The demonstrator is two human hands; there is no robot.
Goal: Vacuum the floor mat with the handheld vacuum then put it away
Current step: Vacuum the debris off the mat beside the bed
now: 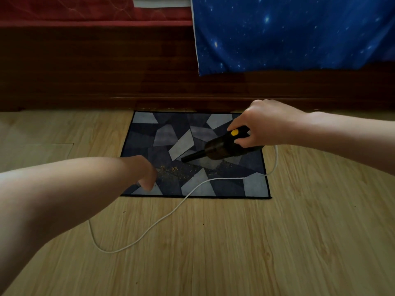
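Note:
A small floor mat (254, 184) with a grey and navy geometric pattern lies on the wood floor against a bed base. My right hand (265, 124) grips the handle of a black handheld vacuum (220, 149) with a yellow button; its nozzle points down-left at the mat's middle. A band of brownish crumbs (171, 169) lies on the mat just in front of the nozzle. My left hand (145, 174) presses on the mat's near left part, fingers curled down onto it. The vacuum's white cord (149, 228) trails across the mat and loops over the floor.
A dark wooden bed base (106, 71) runs along the far edge of the mat. A blue star-print sheet (288, 33) hangs over it at the right, with a red mattress (64, 11) above left. Light wood flooring (277, 242) surrounds the mat.

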